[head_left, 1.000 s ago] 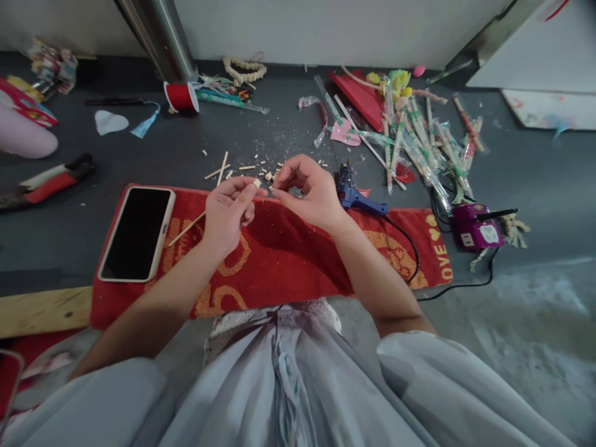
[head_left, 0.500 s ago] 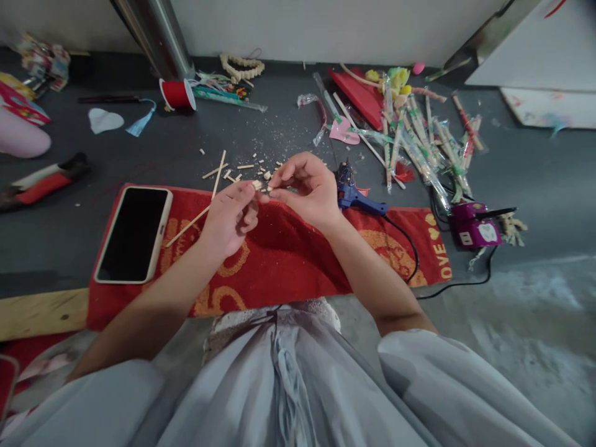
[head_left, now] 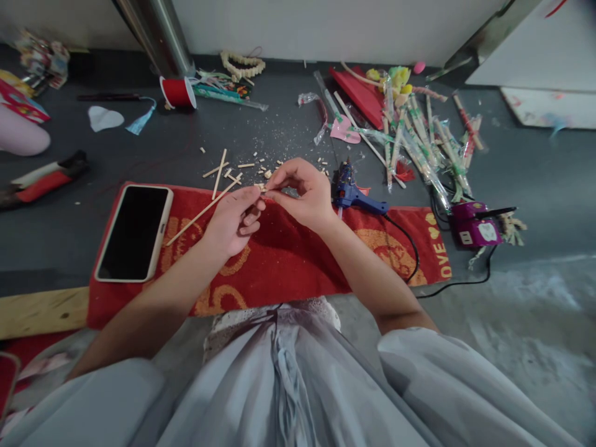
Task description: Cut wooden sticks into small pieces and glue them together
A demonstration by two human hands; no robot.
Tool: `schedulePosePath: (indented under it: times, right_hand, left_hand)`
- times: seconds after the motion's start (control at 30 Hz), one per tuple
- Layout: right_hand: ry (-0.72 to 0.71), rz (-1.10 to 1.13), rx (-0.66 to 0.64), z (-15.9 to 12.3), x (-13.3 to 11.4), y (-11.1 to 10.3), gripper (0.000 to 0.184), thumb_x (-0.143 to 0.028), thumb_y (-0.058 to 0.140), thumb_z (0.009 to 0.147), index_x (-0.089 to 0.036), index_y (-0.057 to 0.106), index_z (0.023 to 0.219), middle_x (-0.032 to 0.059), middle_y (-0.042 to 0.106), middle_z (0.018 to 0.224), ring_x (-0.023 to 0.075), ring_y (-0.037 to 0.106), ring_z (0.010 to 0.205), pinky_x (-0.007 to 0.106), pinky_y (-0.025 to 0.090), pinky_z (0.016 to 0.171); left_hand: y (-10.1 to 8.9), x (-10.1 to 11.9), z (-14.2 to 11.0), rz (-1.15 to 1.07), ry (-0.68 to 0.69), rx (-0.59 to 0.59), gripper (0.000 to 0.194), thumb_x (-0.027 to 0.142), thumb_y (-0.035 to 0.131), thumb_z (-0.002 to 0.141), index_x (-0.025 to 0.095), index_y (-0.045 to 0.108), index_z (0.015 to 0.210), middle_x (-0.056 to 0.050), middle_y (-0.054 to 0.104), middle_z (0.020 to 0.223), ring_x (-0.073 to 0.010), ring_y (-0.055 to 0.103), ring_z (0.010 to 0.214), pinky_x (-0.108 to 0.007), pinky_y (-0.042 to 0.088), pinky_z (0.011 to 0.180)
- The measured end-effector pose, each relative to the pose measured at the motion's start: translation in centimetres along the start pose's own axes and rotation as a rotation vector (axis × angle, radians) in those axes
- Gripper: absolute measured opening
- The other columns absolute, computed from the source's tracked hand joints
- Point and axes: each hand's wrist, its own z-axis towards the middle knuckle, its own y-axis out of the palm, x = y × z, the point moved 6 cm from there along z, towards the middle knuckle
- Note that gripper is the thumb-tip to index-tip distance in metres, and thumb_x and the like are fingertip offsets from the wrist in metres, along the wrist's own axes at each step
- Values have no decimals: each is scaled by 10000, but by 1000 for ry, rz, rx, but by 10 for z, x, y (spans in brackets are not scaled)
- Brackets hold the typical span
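Note:
My left hand [head_left: 233,218] is closed in a pinch on a small pale wooden piece [head_left: 262,186] above the back edge of the red towel [head_left: 288,261]. From the right, my right hand [head_left: 305,194] pinches at the same spot, its fingertips meeting those of the left. Fingers partly hide what sits between them, so I cannot tell how many bits are joined there. Just beyond lie cut stick bits [head_left: 264,167] and crumbs. A thin wooden stick [head_left: 200,217] slants beside my left hand. Right of my right hand rests a blue glue gun [head_left: 356,195].
A phone [head_left: 134,233] lies on the towel's left end. Pliers [head_left: 46,180], a red thread spool [head_left: 177,93] and a beaded-looking wooden loop [head_left: 242,65] are farther out. Wrapped sticks [head_left: 419,143] pile up at right, near a purple box [head_left: 475,225] and the glue gun's cord [head_left: 414,248].
My right hand has shifted slightly left and its fingertips have closed in on the left hand's. The small gap between the pieces in the two hands is gone.

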Motion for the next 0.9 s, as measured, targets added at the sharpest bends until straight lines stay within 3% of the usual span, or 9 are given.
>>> schedulePosePath:
  times: [0.3, 0.67, 0.9]
  right_hand:
    - [-14, -118, -29, 1, 2, 1, 158, -317, 651, 815, -202, 551, 854, 3, 610, 845, 104, 580, 762, 292, 536, 745]
    - [-156, -250, -77, 4, -7, -3, 116, -276, 583, 859, -197, 596, 775, 3, 616, 762, 115, 547, 718, 281, 459, 694]
    - [-125, -276, -92, 3, -2, 0, 169, -319, 568, 870, -197, 586, 754, 12, 620, 771, 122, 541, 728, 290, 451, 711]
  left_hand:
    - [-3, 1, 1, 28, 19, 23, 204, 225, 717, 752, 157, 536, 685, 60, 527, 544, 11, 305, 347, -103, 177, 297]
    - [-5, 3, 2, 27, 54, 45, 184, 216, 705, 759, 158, 547, 684, 66, 512, 539, 15, 298, 340, -108, 168, 298]
    - [-5, 4, 1, 68, 84, 67, 174, 216, 702, 764, 158, 560, 682, 64, 523, 524, 17, 291, 323, -115, 172, 297]
